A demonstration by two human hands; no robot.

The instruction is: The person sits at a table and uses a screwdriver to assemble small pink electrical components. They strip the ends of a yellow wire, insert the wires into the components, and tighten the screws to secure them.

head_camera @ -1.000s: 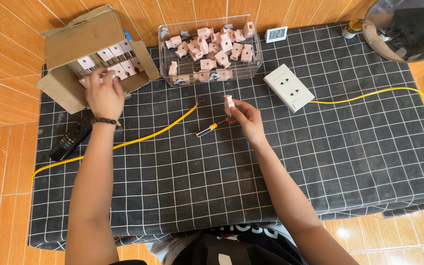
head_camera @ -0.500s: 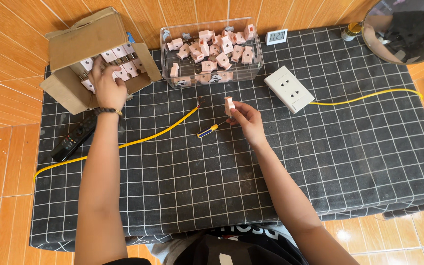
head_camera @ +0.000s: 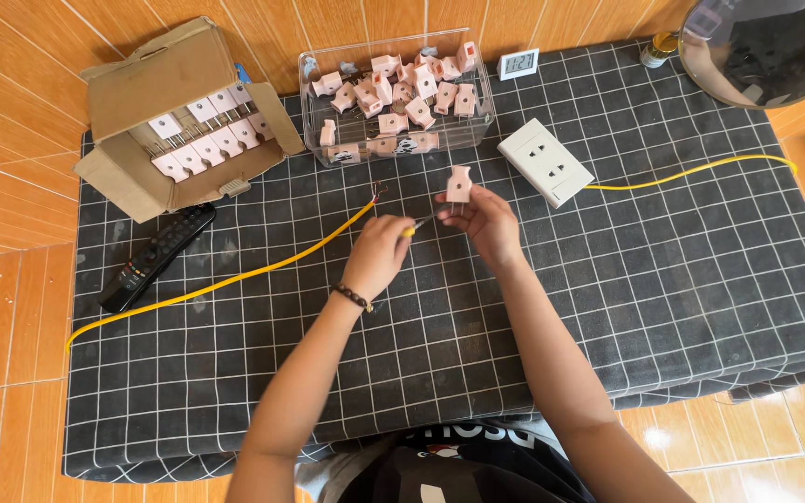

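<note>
Pink plastic plug pinched upright in right hand, raised for tool access.
Left hand clenched around yellow-handled screwdriver, tip toward plug; nearest the clear plastic bin.

Counts: two hands, left hand and right hand. One pink plug held up in the right hand. One small screwdriver, yellow handle, at the left hand. One clear plastic bin of loose pink plugs, roughly fifteen to twenty, exact number unclear. One cardboard box with about nine white plugs showing. One white double socket. Two yellow cable stretches. One black remote. One small digital clock. One little bottle.
</note>
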